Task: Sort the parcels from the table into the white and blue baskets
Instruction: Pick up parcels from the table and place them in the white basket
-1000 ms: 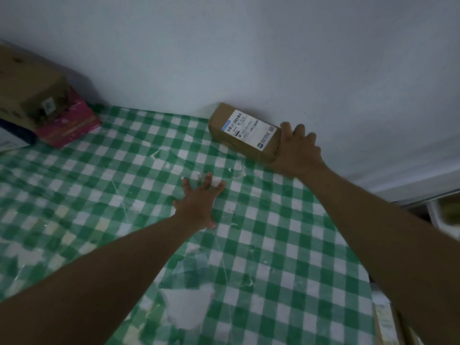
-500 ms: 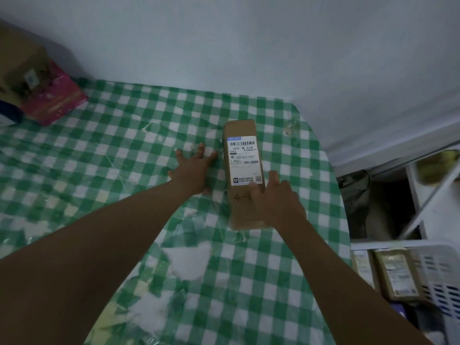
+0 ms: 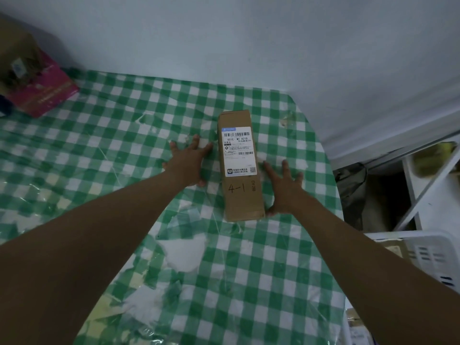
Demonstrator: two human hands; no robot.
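Two hands, fingers straight and spread, gripping nothing: left hand [image 3: 188,163] flat on the green-and-white checked tablecloth [image 3: 249,282], right hand [image 3: 283,188] alongside. Between them, one long brown cardboard parcel [image 3: 240,168], white label up, thumb-side of each. Beyond right fingers, one white slatted plastic basket [image 3: 433,255] holding brown parcels, number unclear.

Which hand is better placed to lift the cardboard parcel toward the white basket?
Right hand: it lies against the parcel, on the white basket's side. The left hand lies flat on the table, apart.
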